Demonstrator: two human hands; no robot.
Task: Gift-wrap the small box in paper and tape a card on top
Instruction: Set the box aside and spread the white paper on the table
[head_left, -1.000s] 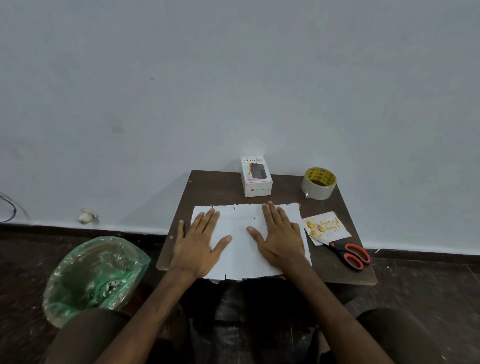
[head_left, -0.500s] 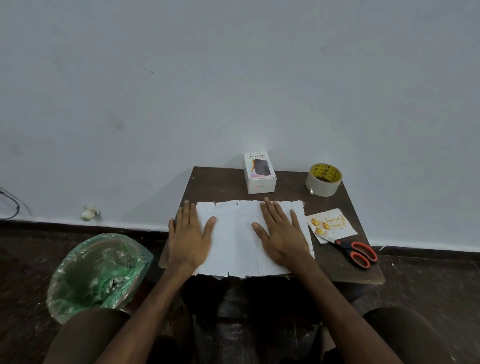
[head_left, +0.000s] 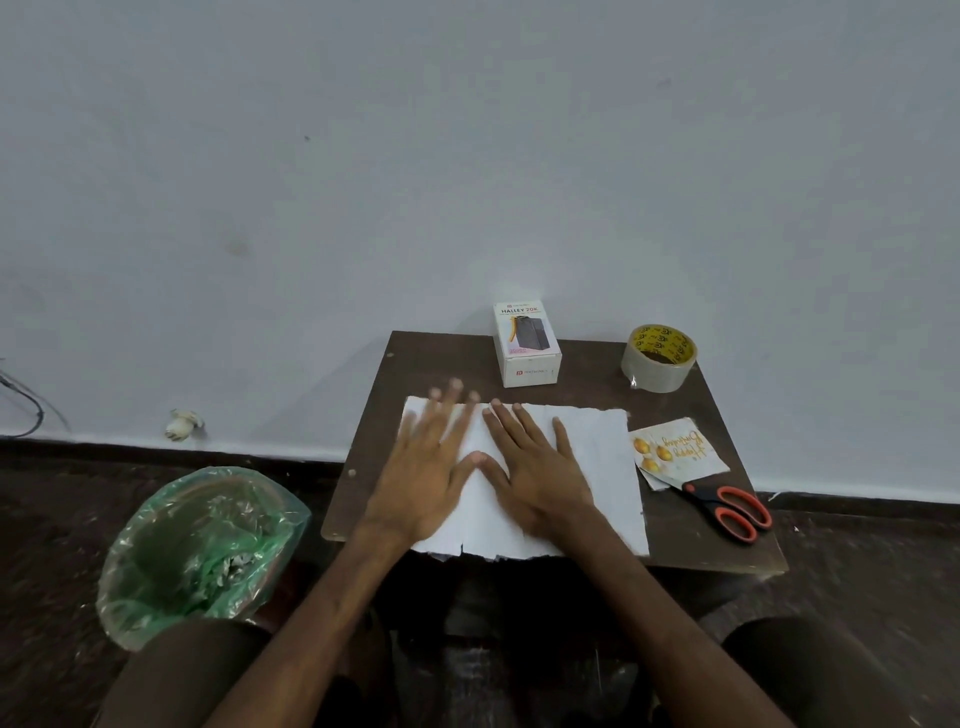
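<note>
Head view: at lower centre the worktop (head_left: 431, 374) carries the white paper (head_left: 597, 467). The left hand (head_left: 421, 483) and right hand (head_left: 540, 478) lie spread flat on it, holding nothing, which looks like the smoothing step. The small box (head_left: 525, 345) stands unwrapped behind the paper; next it needs lifting onto the sheet. The card (head_left: 675, 452) lies at right.

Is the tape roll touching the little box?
Apart. The head view shows bare brown table between the tape roll and the box.
</note>
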